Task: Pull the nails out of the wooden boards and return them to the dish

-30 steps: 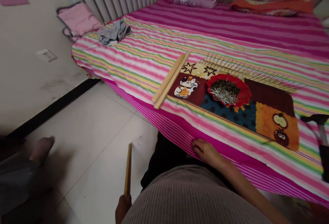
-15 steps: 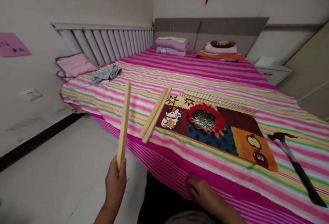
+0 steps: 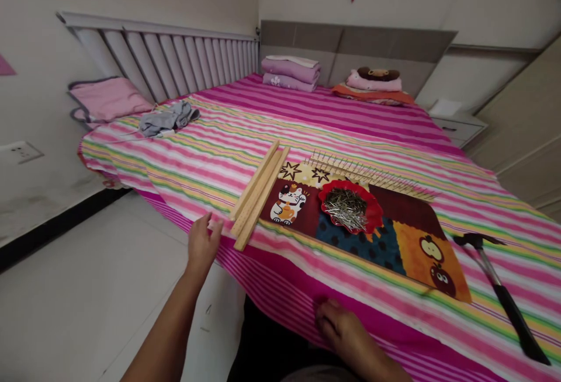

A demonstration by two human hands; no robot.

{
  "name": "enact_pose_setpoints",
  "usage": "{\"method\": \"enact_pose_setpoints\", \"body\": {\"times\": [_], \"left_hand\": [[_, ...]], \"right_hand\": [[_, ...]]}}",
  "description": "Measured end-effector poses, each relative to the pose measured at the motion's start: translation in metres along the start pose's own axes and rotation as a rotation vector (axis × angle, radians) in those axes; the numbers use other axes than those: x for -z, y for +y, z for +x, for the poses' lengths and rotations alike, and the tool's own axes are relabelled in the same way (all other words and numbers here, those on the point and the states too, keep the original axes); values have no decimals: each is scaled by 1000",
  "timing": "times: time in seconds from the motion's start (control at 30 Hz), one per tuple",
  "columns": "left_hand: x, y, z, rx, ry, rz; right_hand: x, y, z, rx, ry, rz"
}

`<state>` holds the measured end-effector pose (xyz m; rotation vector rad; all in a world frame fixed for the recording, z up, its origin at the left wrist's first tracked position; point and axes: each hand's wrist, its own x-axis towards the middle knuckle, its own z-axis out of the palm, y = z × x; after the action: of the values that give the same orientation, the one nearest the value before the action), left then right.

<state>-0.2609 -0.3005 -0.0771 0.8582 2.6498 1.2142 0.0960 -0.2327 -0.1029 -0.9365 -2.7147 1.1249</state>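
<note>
My left hand [image 3: 204, 245] is just off the near ends of the wooden strips, its fingers apart and holding nothing. Several pale wooden strips [image 3: 255, 180] lie side by side on the striped sheet. My right hand [image 3: 339, 325] rests by the bed's near edge with curled fingers; what they may hold is hidden. Right of the strips is a patterned board [image 3: 359, 248] with a cat picture. On it stands a red scalloped bowl [image 3: 374, 209] full of nails [image 3: 348, 207]. Behind the board, nails stick up in a row from another wooden strip [image 3: 372, 177].
A claw hammer [image 3: 504, 297] lies on the bed at right. Crumpled grey cloth [image 3: 169, 119] and a pink cushion [image 3: 114, 99] are at far left. Folded bedding [image 3: 291, 72] sits by the headboard [image 3: 302, 37]. A white railing [image 3: 170, 55] borders the bed's left side.
The wooden strip that my left hand held upright now lies beside the other strips, and the hand has let go. My right hand has stayed put. The view has shifted slightly.
</note>
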Motion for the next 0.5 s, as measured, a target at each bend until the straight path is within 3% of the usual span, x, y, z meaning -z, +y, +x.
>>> {"method": "enact_pose_setpoints", "body": {"times": [0.1, 0.27, 0.37, 0.5], "left_hand": [[18, -63, -44, 218, 47, 53], [29, -156, -129, 629, -69, 194], [22, -190, -163, 782, -171, 240], [2, -216, -183, 871, -299, 252]], "right_hand": [[23, -14, 18, 131, 139, -32], [64, -46, 88, 376, 390, -318], [69, -58, 140, 401, 398, -462], [57, -58, 188, 312, 330, -630]]}}
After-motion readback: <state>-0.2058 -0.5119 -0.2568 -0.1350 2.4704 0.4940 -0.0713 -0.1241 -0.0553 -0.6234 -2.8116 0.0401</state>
